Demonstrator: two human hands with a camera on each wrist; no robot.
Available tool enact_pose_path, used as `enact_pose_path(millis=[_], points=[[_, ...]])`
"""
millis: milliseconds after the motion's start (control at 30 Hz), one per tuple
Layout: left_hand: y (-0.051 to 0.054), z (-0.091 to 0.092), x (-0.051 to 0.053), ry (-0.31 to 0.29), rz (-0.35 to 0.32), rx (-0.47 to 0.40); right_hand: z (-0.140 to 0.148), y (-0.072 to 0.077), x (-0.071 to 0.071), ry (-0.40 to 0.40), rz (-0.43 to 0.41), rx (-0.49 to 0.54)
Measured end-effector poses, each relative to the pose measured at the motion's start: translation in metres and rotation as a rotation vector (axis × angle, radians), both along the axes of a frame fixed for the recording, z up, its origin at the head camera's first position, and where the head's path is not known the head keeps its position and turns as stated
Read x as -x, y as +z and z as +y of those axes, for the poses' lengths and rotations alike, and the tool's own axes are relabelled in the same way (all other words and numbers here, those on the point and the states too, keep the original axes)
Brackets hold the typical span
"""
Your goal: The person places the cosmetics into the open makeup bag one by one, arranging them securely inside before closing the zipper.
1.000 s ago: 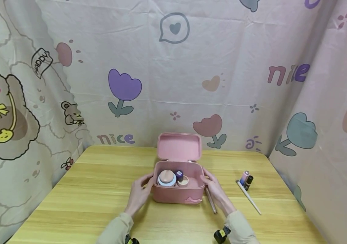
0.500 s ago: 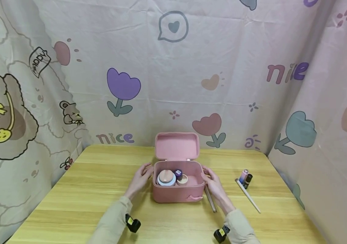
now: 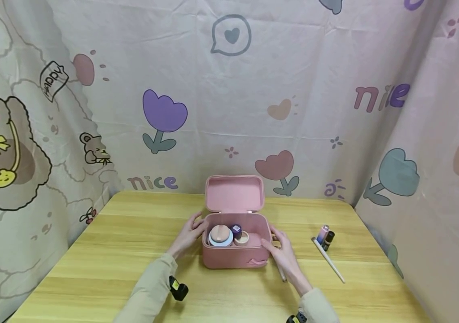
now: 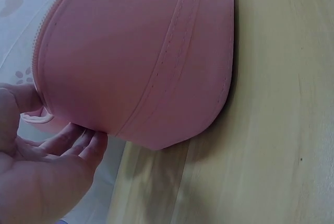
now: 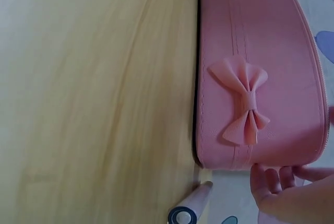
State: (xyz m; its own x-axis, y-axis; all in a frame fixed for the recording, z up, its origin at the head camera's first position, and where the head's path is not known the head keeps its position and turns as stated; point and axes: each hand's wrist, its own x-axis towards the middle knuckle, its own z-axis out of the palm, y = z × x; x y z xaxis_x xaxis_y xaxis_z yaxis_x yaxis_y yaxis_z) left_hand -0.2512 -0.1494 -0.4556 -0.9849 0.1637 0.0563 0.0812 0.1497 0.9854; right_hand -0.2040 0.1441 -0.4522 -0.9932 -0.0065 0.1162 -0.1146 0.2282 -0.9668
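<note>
A pink case (image 3: 235, 258) stands on the table with its lid (image 3: 235, 194) raised. Inside lie a round puff (image 3: 220, 233) on a light blue round item, a dark purple jar (image 3: 236, 231) and a small round pot (image 3: 242, 238). The left hand (image 3: 189, 235) touches the case's left rear corner, thumb near the rim and fingertips against the outer wall, as the left wrist view (image 4: 49, 166) shows. At the right end the right hand (image 3: 286, 258) holds the case, thumb at the rim and fingers against the side (image 5: 297, 192).
A slim tube (image 3: 282, 272) lies partly under the right hand, right of the case. Farther right on the table (image 3: 92, 269) are a pink-blue tube (image 3: 323, 234), a black tube (image 3: 328, 241) and a long white stick (image 3: 330, 261). A patterned curtain (image 3: 229, 89) hangs behind.
The right thumb has moved inward over the case's rim, and the right hand now covers more of the slim tube. The left hand has shifted slightly toward the case's rear corner.
</note>
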Motion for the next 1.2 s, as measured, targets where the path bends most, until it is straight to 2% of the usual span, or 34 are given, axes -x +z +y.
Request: enact_pose_path(millis=[200,400,733,867,1033,1200], points=[[0.000,0.000,-0.006,0.007,0.001,-0.005,0.001,-0.003,0.001,0.058,-0.007,-0.003],[0.000,0.001,-0.015,0.038,-0.016,-0.008,0.004,-0.004,0.007,0.068,-0.003,-0.001],[-0.004,0.006,-0.028,0.103,-0.006,-0.033,0.007,-0.004,0.016,0.113,-0.029,0.073],[-0.005,0.009,-0.032,0.136,0.004,-0.024,0.008,-0.003,0.020,0.123,-0.030,0.098],[-0.003,0.012,-0.039,0.169,0.023,0.003,0.009,-0.003,0.027,0.135,-0.012,0.082],[-0.003,0.015,-0.044,0.197,0.037,0.035,0.011,-0.003,0.032,0.143,-0.038,0.080]])
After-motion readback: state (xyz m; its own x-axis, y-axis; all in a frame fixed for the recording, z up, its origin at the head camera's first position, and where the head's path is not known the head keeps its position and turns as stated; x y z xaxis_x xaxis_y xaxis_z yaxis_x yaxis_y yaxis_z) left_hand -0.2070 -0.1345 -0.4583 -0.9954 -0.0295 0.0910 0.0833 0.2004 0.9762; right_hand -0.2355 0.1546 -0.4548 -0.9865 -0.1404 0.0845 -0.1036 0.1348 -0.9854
